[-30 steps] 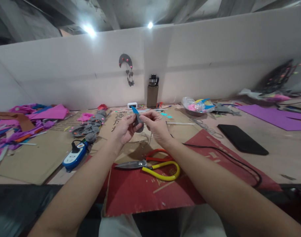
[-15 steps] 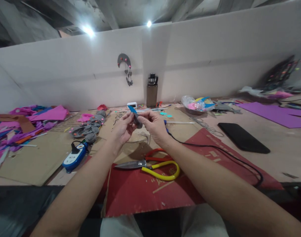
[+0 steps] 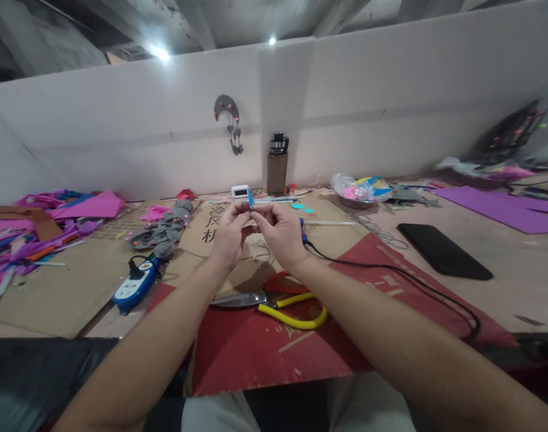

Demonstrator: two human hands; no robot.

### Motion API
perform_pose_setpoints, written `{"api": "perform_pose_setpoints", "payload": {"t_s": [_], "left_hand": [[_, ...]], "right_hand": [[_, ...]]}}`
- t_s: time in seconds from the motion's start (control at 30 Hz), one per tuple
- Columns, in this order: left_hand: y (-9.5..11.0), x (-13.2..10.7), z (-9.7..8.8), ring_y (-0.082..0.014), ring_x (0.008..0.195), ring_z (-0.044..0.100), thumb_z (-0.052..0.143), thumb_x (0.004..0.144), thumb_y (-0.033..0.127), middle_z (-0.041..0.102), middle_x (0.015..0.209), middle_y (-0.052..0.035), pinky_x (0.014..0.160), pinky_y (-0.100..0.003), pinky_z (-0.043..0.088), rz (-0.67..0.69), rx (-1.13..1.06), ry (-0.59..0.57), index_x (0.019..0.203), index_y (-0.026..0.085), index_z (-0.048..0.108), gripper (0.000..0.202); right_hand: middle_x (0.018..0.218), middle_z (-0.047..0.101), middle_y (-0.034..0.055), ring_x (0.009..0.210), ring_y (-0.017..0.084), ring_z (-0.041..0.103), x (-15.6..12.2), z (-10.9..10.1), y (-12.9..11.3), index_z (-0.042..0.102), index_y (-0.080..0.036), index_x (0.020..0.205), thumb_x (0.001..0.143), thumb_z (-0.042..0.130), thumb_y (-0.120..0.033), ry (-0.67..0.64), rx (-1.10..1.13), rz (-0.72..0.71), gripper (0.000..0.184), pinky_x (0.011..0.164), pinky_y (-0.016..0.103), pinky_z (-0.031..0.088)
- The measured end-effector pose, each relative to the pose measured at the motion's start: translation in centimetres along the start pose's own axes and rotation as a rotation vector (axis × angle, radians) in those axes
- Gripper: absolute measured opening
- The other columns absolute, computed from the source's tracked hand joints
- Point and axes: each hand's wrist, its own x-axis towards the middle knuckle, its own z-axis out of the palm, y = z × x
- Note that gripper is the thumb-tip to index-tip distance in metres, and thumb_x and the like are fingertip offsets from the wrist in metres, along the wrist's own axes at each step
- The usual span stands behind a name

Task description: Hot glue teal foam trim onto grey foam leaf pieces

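A small blue piece [image 3: 251,198], narrow and upright, is pinched between the fingertips of both my hands. My left hand [image 3: 231,234] is closed on it from the left. From the right, my right hand [image 3: 280,231] grips it too, thumb and fingers together. The grey part joined to it is hidden behind my fingers. Below my hands, scissors [image 3: 292,312] with one red and one yellow handle lie on red cardboard [image 3: 274,354], blades pointing left. A loose thread lies on the brown cardboard [image 3: 195,234] under my hands.
A blue-and-white power strip [image 3: 136,285] and grey felt pieces [image 3: 159,231] lie on the left, beyond them felt scraps [image 3: 89,207]. A brown bottle [image 3: 278,168] stands at the wall. To the right are a black phone [image 3: 443,251], a black cable [image 3: 391,266] and a bowl [image 3: 357,203].
Both hands have come closer together and turned the blue piece from a leftward tilt to upright, edge-on. The grey part is now covered by my fingers.
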Motion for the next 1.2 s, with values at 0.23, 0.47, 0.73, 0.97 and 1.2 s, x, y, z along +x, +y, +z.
{"api": "perform_pose_setpoints", "payload": {"t_s": [0.23, 0.47, 0.73, 0.97, 1.2], "left_hand": [[0.1, -0.1, 0.3, -0.0116, 0.079, 0.062, 0.067, 0.075, 0.023, 0.067, 0.098, -0.0055, 0.067, -0.021, 0.049, 0.055, -0.033, -0.093, 0.093, 0.017, 0.065, 0.02], [0.1, -0.2, 0.2, -0.0124, 0.076, 0.065, 0.067, 0.076, 0.027, 0.07, 0.088, -0.0045, 0.062, -0.02, 0.053, -0.005, 0.014, -0.015, 0.09, 0.016, 0.067, 0.018], [0.4, -0.3, 0.8, -0.0154, 0.085, 0.068, 0.069, 0.073, 0.02, 0.071, 0.091, -0.0055, 0.078, -0.028, 0.055, 0.011, -0.043, 0.075, 0.089, 0.015, 0.063, 0.018], [0.5, -0.3, 0.6, -0.0161, 0.083, 0.069, 0.07, 0.072, 0.021, 0.071, 0.091, -0.0061, 0.079, -0.032, 0.056, 0.039, -0.061, 0.071, 0.087, 0.014, 0.062, 0.018], [0.5, -0.1, 0.6, -0.0148, 0.078, 0.069, 0.07, 0.07, 0.021, 0.071, 0.086, -0.0035, 0.076, -0.032, 0.057, 0.045, -0.072, 0.103, 0.084, 0.016, 0.061, 0.018]], "right_hand": [[0.091, 0.064, 0.0046, 0.089, 0.018, 0.058, 0.3, -0.6, -0.2, 0.064, -0.024, 0.09, 0.087, 0.053, -0.031, 0.0, -0.052, -0.201, 0.014, 0.082, 0.032, 0.043], [0.089, 0.064, 0.0037, 0.085, 0.017, 0.057, 0.5, -0.8, 0.0, 0.062, -0.023, 0.088, 0.088, 0.051, -0.031, -0.012, -0.122, -0.23, 0.014, 0.08, 0.032, 0.041], [0.089, 0.064, 0.0037, 0.081, 0.017, 0.056, 0.6, -0.7, 0.6, 0.061, -0.022, 0.09, 0.088, 0.052, -0.031, -0.022, -0.121, -0.213, 0.013, 0.076, 0.031, 0.042], [0.087, 0.063, 0.0026, 0.077, 0.015, 0.055, 0.5, -0.6, 0.7, 0.062, -0.02, 0.091, 0.087, 0.055, -0.028, 0.01, -0.11, -0.258, 0.012, 0.072, 0.029, 0.042], [0.087, 0.064, 0.0028, 0.079, 0.015, 0.057, 0.6, -0.7, 0.8, 0.064, -0.021, 0.092, 0.087, 0.054, -0.028, 0.007, -0.144, -0.284, 0.013, 0.073, 0.03, 0.044]]}}
